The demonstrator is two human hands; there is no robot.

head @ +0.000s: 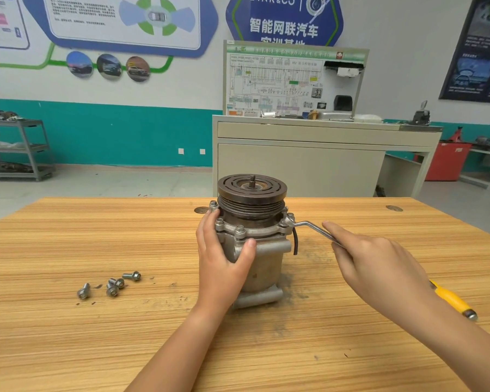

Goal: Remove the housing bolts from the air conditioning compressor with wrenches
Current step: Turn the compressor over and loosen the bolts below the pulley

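Observation:
The air conditioning compressor (262,250) stands upright in the middle of the wooden table (96,335), its dark grooved pulley on top. Several bolts (240,229) sit in the flange below the pulley. My left hand (221,258) grips the compressor's left side, thumb across the front. My right hand (379,267) holds the handle of an offset ring wrench (309,226), with the index finger laid along it. The wrench's ring end sits on a bolt at the flange's right side. Several loose bolts (113,285) lie on the table to the left.
A yellow-handled tool (454,302) lies on the table behind my right wrist. A beige training bench (323,154) with a wiring diagram board stands beyond the table. A grey shelf cart (17,148) is at the far left, a red cabinet (447,162) at the far right.

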